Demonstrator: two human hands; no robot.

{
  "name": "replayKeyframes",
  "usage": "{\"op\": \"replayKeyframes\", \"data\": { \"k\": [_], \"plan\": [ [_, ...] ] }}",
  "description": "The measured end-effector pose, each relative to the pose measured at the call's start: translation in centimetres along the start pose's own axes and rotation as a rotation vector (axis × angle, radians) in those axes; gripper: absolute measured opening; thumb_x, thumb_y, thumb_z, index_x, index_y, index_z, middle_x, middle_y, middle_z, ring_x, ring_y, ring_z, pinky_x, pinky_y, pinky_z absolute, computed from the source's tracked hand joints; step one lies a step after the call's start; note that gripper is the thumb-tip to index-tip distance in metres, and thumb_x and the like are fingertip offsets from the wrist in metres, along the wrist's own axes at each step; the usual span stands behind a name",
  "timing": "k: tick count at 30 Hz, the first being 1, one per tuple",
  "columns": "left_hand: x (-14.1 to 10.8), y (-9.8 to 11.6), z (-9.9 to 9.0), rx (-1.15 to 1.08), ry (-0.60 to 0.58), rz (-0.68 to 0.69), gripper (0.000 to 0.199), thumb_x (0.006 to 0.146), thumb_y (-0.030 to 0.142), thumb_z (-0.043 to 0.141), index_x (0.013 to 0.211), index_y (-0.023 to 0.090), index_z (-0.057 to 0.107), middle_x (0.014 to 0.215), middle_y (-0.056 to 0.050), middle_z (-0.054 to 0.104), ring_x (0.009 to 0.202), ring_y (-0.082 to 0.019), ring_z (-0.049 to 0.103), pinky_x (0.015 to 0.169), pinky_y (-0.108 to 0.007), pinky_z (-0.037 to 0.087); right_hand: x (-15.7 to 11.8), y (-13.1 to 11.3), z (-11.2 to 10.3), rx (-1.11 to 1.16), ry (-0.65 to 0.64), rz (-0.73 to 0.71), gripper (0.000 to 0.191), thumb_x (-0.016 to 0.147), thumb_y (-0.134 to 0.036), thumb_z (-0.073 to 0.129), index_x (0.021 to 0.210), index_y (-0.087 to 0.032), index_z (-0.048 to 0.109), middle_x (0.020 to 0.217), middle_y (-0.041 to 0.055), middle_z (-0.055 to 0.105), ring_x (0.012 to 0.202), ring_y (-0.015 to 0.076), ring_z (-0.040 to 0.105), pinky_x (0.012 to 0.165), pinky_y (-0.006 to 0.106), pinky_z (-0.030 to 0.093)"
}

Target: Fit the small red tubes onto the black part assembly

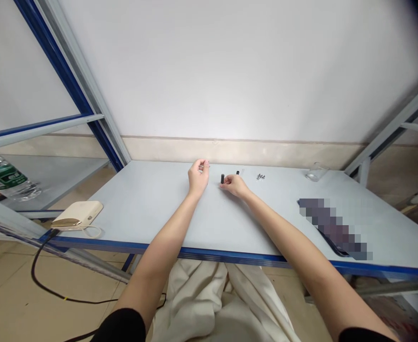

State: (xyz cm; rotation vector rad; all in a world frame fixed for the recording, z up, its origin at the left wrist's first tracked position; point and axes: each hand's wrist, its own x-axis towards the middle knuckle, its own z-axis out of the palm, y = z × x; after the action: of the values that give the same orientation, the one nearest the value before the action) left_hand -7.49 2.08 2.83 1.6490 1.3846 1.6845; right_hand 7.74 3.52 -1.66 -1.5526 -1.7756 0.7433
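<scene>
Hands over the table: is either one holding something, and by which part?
Nothing appears held: the left hand is loosely curled, and the right hand rests beside a small black cylinder without gripping it.

- A small black cylinder (pixel 222 178) is standing upright on the bench (pixel 152 190).
- A thin black piece (pixel 237 173) is sticking up near it.

"What's behind the counter (pixel 141 199)?"
"A white wall (pixel 230 71) above a beige baseboard (pixel 237 152)."
"And around it?"
"A blue-and-grey metal rack frame (pixel 71 80), with beige floor tiles (pixel 70 280) below."
</scene>
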Motion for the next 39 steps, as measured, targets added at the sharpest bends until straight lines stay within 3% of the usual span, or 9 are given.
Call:
{"op": "replayKeyframes", "data": {
  "k": [6, 13, 19, 24, 27, 31, 39],
  "plan": [
    [-1.0, -1.0, -0.1, 0.006, 0.000, -0.039, 0.014, 0.083, 0.027, 0.048, 0.079, 0.017, 0.057, 0.079, -0.003, 0.065, 0.070, -0.011, 0.058, 0.067, -0.022, 0.044, 1.1, -1.6, 2.6, -0.182, 0.020, -0.054, 0.005, 0.065, -0.016, 0.060, 0.063, -0.015, 0.056, 0.063, 0.0006, 0.058, 0.058, 0.0100, 0.047, 0.054, 0.020, 0.031],
    [-1.5, -1.5, 0.6, 0.027, -0.046, -0.002, 0.015, 0.084, 0.028, 0.047, 0.082, 0.017, 0.058, 0.079, -0.004, 0.065, 0.066, -0.012, 0.057, 0.065, -0.023, 0.044, 0.9, -1.9, 3.0, -0.262, 0.001, -0.053, 0.005, 0.070, -0.020, 0.059, 0.070, -0.015, 0.060, 0.071, 0.0032, 0.064, 0.063, 0.0112, 0.051, 0.058, 0.020, 0.033],
    [-2.5, -1.5, 1.1, 0.168, -0.153, 0.114, 0.016, 0.084, 0.027, 0.046, 0.079, 0.018, 0.058, 0.077, -0.002, 0.064, 0.065, -0.011, 0.055, 0.070, -0.024, 0.043, 0.1, -0.9, 1.0, -0.315, 0.028, -0.063, 0.015, 0.072, -0.025, 0.060, 0.082, -0.014, 0.063, 0.080, 0.0059, 0.066, 0.069, 0.0128, 0.055, 0.062, 0.022, 0.035],
    [-3.8, -1.1, 1.5, 0.270, -0.359, 0.258, 0.018, 0.085, 0.027, 0.044, 0.079, 0.018, 0.059, 0.075, -0.001, 0.062, 0.067, -0.012, 0.053, 0.068, -0.023, 0.040, 0.0, 2.8, -2.8, -0.345, 0.179, 0.111, 0.015, 0.075, -0.026, 0.055, 0.079, -0.015, 0.064, 0.078, 0.0068, 0.066, 0.071, 0.0157, 0.057, 0.062, 0.024, 0.036],
    [-4.4, -0.8, 1.6, 0.291, -0.478, 0.283, 0.021, 0.086, 0.027, 0.042, 0.080, 0.019, 0.060, 0.073, -0.001, 0.061, 0.065, -0.012, 0.052, 0.062, -0.023, 0.039, 0.3, 4.9, -4.3, -0.358, 0.247, 0.190, 0.025, 0.072, -0.030, 0.060, 0.091, -0.013, 0.063, 0.087, 0.0093, 0.066, 0.079, 0.0186, 0.059, 0.066, 0.025, 0.037],
    [-4.7, -0.6, 1.7, 0.337, -0.555, 0.296, 0.021, 0.085, 0.025, 0.042, 0.078, 0.019, 0.060, 0.069, -0.001, 0.059, 0.063, -0.012, 0.051, 0.059, -0.023, 0.037, 1.1, 5.9, -4.5, -0.332, 0.225, 0.224, 0.035, 0.069, -0.033, 0.064, 0.097, -0.012, 0.063, 0.092, 0.0105, 0.066, 0.084, 0.0196, 0.059, 0.071, 0.026, 0.038],
    [-4.7, -0.5, 1.6, 0.349, -0.587, 0.302, 0.021, 0.085, 0.025, 0.042, 0.078, 0.019, 0.060, 0.072, -0.002, 0.061, 0.066, -0.013, 0.054, 0.060, -0.023, 0.037, 2.5, 4.9, -3.3, -0.271, 0.200, 0.272, 0.036, 0.067, -0.037, 0.066, 0.095, -0.015, 0.063, 0.090, 0.0070, 0.066, 0.080, 0.0179, 0.059, 0.069, 0.026, 0.037]
  ]
}}
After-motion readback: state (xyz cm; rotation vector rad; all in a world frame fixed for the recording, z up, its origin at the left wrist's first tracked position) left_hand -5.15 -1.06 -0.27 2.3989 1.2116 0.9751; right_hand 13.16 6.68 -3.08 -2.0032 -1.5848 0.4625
